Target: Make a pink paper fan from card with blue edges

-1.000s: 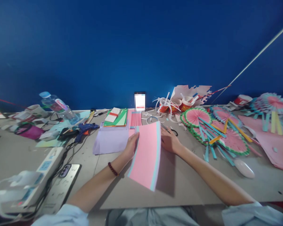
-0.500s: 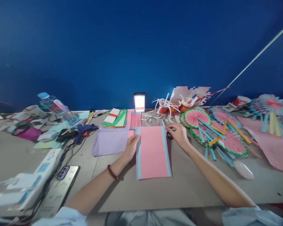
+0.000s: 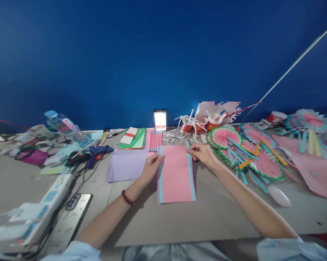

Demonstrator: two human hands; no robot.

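A pink sheet of paper [image 3: 175, 175] with light blue and purple strips along its long sides is before me, slightly above or on the table. My left hand [image 3: 151, 166] pinches its left edge near the top, thumb on the front. At the top right corner, my right hand [image 3: 203, 154] has thumb and forefinger closed on the paper. A small dark object beneath the right hand is mostly hidden. Beyond the sheet lie several pink-and-blue striped sticks [image 3: 155, 140]. Purple paper [image 3: 126, 165] rests left of my left hand.
Right of my hands lie watermelon-coloured paper fans [image 3: 224, 137] and a white oval object [image 3: 279, 196]. Red cups [image 3: 214, 121] stand behind. To the left are a blue glue gun [image 3: 94, 154], a bottle [image 3: 66, 127], a power strip [image 3: 53, 197] and a phone [image 3: 73, 217].
My right hand has shifted slightly left and closed on the sheet's upper right corner. The sheet's lower edge has risen a little in view. My left hand keeps its hold.
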